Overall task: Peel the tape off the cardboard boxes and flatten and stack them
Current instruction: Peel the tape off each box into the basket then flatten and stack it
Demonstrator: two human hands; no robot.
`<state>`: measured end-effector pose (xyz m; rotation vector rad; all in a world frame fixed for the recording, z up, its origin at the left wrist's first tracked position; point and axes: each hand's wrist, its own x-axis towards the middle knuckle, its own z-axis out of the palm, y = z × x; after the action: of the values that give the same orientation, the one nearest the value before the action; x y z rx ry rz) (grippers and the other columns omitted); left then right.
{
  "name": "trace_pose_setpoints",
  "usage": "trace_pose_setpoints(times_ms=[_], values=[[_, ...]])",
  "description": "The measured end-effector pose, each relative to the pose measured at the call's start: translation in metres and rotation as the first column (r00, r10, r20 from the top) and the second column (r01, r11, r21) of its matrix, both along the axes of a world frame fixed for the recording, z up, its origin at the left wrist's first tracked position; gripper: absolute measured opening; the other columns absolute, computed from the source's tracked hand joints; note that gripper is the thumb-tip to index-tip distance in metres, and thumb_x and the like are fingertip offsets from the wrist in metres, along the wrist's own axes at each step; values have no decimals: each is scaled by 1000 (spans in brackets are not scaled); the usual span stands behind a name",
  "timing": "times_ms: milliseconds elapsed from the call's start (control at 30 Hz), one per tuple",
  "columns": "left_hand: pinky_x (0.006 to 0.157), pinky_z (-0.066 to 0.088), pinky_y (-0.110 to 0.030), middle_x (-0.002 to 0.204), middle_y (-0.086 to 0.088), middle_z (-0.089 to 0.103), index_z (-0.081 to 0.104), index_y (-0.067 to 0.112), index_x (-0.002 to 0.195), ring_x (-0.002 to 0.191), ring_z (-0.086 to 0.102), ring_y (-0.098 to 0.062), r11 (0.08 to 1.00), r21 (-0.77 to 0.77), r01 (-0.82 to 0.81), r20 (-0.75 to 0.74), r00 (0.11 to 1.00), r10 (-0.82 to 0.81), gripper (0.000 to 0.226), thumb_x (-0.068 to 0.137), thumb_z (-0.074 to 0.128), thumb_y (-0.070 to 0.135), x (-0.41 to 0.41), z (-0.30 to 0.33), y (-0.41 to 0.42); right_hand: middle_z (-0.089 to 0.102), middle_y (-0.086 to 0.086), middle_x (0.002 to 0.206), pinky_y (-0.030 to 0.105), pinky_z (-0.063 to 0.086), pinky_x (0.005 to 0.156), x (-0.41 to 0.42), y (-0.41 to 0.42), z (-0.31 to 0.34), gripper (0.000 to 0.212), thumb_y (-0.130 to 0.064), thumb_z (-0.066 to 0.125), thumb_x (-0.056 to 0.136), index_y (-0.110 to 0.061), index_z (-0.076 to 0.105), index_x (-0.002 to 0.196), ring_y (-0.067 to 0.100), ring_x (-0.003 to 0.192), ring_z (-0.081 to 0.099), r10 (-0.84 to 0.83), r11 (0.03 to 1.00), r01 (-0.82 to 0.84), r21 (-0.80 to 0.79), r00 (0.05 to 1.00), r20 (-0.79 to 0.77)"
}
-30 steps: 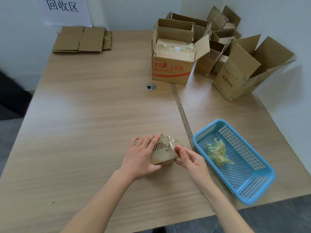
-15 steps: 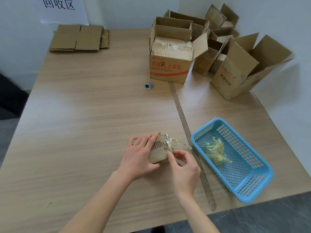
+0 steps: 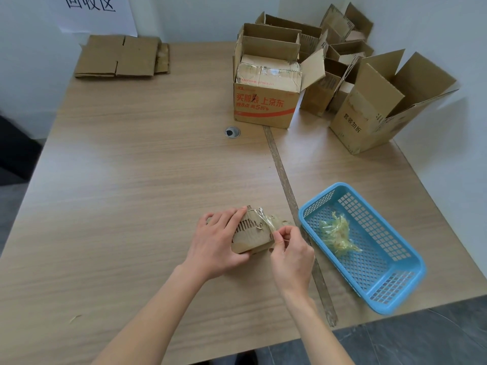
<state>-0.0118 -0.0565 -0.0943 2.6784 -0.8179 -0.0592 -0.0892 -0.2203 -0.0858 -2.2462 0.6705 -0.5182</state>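
Note:
A small, worn cardboard box (image 3: 251,234) lies on the wooden table (image 3: 131,180) near the front. My left hand (image 3: 216,243) grips it from the left, fingers over its top. My right hand (image 3: 290,248) pinches a strip of clear tape (image 3: 266,219) that runs from the box's top right corner. A stack of flattened boxes (image 3: 121,56) lies at the far left corner. Several open cardboard boxes (image 3: 266,83) stand at the far right.
A blue plastic basket (image 3: 390,280) holding a wad of peeled tape (image 3: 338,234) sits right of my hands at the table's edge. A seam strip (image 3: 287,191) runs down the table. A round cable hole (image 3: 232,132) lies in the middle. A paper sign (image 3: 92,9) hangs on the wall.
My right hand has moved from the box's right side up onto it and taken hold of the tape, which is now lifted off the top corner. The left hand has stayed put.

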Motion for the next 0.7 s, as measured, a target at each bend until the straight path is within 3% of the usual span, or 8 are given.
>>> trace_pose_setpoints(times_ms=[167, 267, 333, 400, 500, 567, 700], values=[[110, 36, -44, 142, 9, 53, 41, 25, 153, 124, 54, -16, 1000, -4, -3, -10, 1000, 3, 99, 65, 57, 68, -1, 1, 1, 68, -10, 76, 43, 56, 71, -2, -17, -2, 12, -13, 71, 94, -21, 64, 88, 14, 72, 68, 126, 970, -119, 212, 992, -24], [111, 36, -44, 143, 9, 52, 40, 25, 154, 124, 53, -16, 1000, -3, 9, -10, 1000, -9, 99, 66, 56, 68, -2, 2, 2, 73, -12, 87, 35, 59, 79, -12, -26, -5, 5, -23, 67, 98, -27, 69, 96, 10, 84, 72, 196, 909, -191, 371, 980, 25], [111, 35, -44, 143, 9, 52, 40, 25, 153, 125, 53, -16, 1000, -6, 5, -11, 1000, -5, 99, 66, 55, 69, -1, 2, 1, 75, -12, 100, 28, 58, 86, -19, -26, -7, 16, -32, 59, 102, -26, 70, 112, 9, 95, 73, 168, 852, -170, 496, 985, 49], [111, 34, -43, 143, 9, 52, 41, 25, 153, 126, 53, -16, 1000, -5, 0, -14, 1000, 0, 99, 66, 54, 71, -1, 3, -1, 75, -12, 106, 23, 56, 91, -25, -25, -10, 21, -31, 66, 98, -25, 69, 117, 7, 102, 72, 142, 828, -136, 544, 989, 30], [112, 32, -41, 145, 10, 51, 39, 26, 154, 128, 51, -16, 1000, -3, -2, -20, 1000, 2, 100, 67, 55, 72, -1, 3, -1, 74, -10, 99, 21, 56, 86, -32, -21, -14, 33, -25, 87, 79, -22, 71, 108, 4, 95, 71, 179, 911, -142, 386, 982, -62], [112, 32, -42, 145, 10, 51, 39, 26, 154, 128, 51, -16, 1000, 3, -1, -19, 1000, 1, 101, 68, 57, 73, -1, 3, -1, 73, -12, 93, 18, 55, 79, -32, -18, -14, 35, -32, 90, 74, -23, 72, 102, 2, 88, 69, 159, 960, -130, 247, 983, -98], [113, 33, -42, 145, 10, 51, 39, 25, 154, 129, 51, -16, 1000, 10, 0, -24, 1000, 1, 101, 68, 57, 75, -1, 3, -1, 73, -14, 86, 30, 59, 76, -26, -19, -13, 17, -24, 86, 80, -20, 75, 93, 0, 78, 69, 100, 987, -90, 133, 992, -72]])
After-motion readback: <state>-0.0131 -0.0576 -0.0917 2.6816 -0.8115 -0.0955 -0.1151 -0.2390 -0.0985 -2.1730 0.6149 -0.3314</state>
